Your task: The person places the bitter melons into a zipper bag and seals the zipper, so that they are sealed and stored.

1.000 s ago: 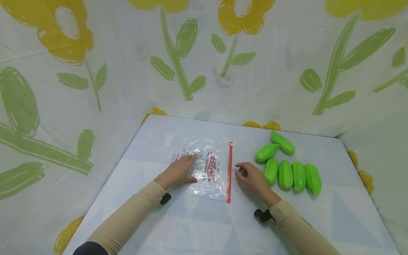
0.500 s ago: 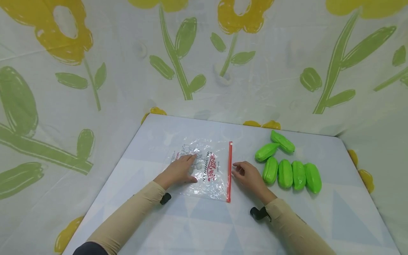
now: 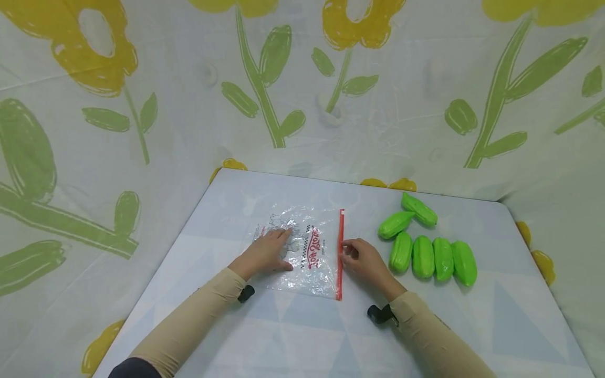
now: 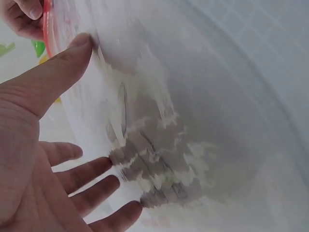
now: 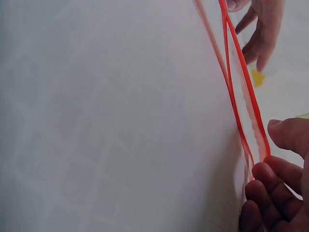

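Observation:
A clear zip bag [image 3: 307, 283] with red lettering lies flat on the table, its red zip edge [image 3: 341, 226] facing right. My left hand [image 3: 266, 253] rests on the bag with fingers spread, fingertips touching the plastic in the left wrist view. At the zip edge is my right hand [image 3: 368, 262], its fingers loosely bent. In the right wrist view the thumb [image 5: 287, 133] stands apart from the index finger, and the fingertips touch the red edge. Two red strips [image 5: 248, 82] run with a gap between them along part of their length.
Several bright green, ridged oblong pieces lie right of the right hand: a row including one green piece [image 3: 423, 257], and two more behind, such as the far green piece [image 3: 419, 211]. Flower-printed cloth [image 3: 392, 115] surrounds the patterned table [image 3: 302, 341].
My right hand has moved left, from beside the bag to its red zip edge. The left hand, the bag and the green pieces have stayed put.

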`<state>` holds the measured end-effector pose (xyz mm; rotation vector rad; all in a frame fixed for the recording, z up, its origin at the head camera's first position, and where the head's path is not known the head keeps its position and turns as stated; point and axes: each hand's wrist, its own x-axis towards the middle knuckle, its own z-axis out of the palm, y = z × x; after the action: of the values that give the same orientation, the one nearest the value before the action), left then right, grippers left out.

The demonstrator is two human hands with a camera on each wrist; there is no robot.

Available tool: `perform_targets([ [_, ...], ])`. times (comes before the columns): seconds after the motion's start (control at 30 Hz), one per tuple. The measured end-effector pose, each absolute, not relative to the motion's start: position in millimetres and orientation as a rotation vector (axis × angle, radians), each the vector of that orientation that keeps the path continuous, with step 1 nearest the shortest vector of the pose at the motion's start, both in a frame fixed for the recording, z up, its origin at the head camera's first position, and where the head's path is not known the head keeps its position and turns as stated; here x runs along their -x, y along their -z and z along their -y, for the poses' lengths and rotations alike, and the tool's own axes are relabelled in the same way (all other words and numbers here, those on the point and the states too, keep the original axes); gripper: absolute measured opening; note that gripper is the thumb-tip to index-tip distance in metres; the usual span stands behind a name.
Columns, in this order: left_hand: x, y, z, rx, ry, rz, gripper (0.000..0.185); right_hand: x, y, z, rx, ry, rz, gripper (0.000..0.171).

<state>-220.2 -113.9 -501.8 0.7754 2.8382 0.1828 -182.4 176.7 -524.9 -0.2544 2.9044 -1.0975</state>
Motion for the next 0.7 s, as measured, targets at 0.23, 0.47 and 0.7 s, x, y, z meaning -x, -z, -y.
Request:
perform_targets([
  [0.23, 219, 503, 110, -0.851, -0.244, -2.870, 0.107, 183, 527, -172, 0.256, 1.189, -2.829, 0.041],
  [0.47, 218, 502, 104, -0.867, -0.331, -2.828, 0.107, 185, 527, -171, 0.221, 1.230, -2.758, 0.040],
  [0.7, 219, 500, 89, -0.964, -0.342, -2.865, 0.103, 184, 523, -171, 0.166, 1.375, -2.620, 0.041],
])
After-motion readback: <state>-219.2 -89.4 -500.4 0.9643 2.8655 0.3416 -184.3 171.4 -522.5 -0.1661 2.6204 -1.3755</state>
